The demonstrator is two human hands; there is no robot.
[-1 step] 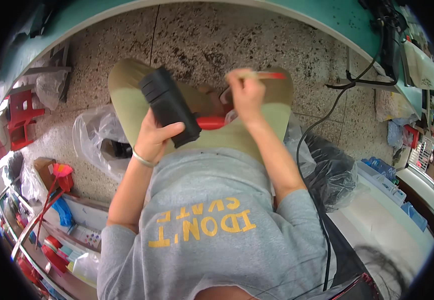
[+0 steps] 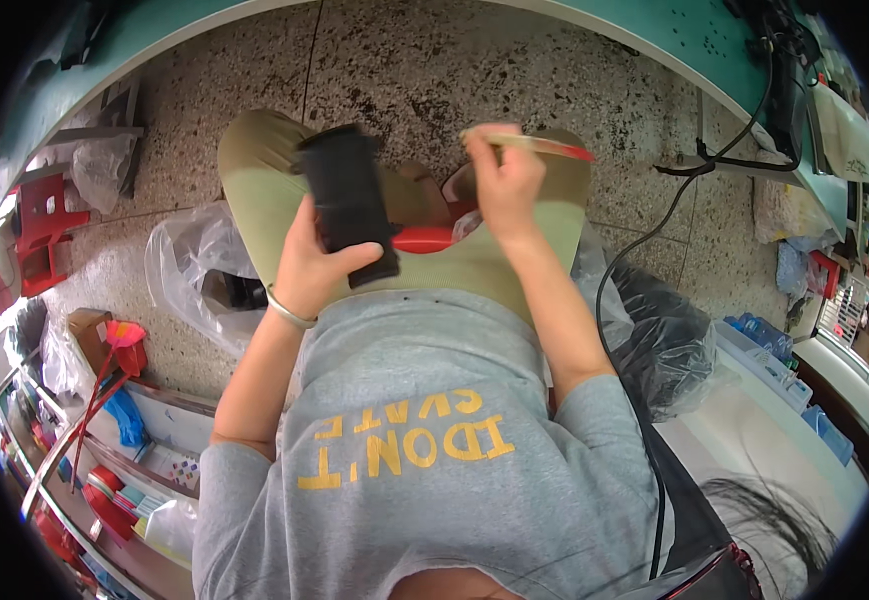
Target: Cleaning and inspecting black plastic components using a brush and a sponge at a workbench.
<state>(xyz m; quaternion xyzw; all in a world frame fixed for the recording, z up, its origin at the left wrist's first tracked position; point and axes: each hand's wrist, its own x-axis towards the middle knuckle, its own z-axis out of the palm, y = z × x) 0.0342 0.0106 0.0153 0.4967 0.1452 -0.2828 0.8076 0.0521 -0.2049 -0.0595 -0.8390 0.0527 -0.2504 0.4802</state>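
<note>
My left hand (image 2: 320, 258) is wrapped round a black oblong block-like thing (image 2: 348, 205), its thumb lying across the near end. The block stands tilted above my left thigh, and its far end is smeared by motion. My right hand (image 2: 507, 190) is closed round a slim pale stick with a red end (image 2: 540, 147), held crosswise above my right knee. The red end points right, and the pale tip sticks out a little left of the fingers. What kind of tool it is, I cannot tell. The two hands are apart, and the stick does not touch the block.
Between my thighs shows a red rounded surface (image 2: 423, 239). A green-topped table (image 2: 645, 30) curves across the far side. Clear plastic bags (image 2: 190, 265) and a black bag (image 2: 667, 345) lie beside me. A black cable (image 2: 610, 270) runs down my right side. A red stool (image 2: 45, 225) stands left.
The black block has turned a little more upright in my left hand. My right hand has shifted slightly right, and the stick's red end now tips lower.
</note>
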